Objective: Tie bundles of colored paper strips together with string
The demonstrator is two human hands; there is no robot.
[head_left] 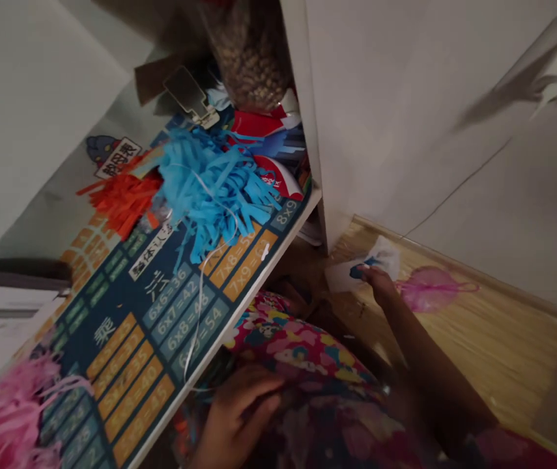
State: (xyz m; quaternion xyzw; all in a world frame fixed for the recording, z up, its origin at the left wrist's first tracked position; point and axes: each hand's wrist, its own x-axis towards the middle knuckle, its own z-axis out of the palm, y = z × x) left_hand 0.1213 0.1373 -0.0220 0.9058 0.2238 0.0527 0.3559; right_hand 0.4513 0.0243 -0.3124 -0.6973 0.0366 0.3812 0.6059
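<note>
My right hand [380, 285] reaches low beside the desk, fingertips pinched at a small dark blue thing [357, 271] whose kind I cannot make out. Just behind it, near the floor, lies a crumpled white sheet or bag [386, 253]. My left hand [245, 412] rests by the flowered garment [302, 348] on my lap, thumb and fingers apart, holding nothing visible. On the desk lie a bunch of blue crepe-like strips [210, 185], an orange bunch [124, 200] and a pink one [9, 413]. A white cord [200, 293] trails from the blue strips over the desk edge.
A desk mat [161, 352] printed with times tables covers the desk. A bag of brown nuts or beans [253, 71] and red packets [278, 176] stand at its far end. A pink translucent bag or balloon [429, 288] lies on the wooden floor [493, 339] by the wall.
</note>
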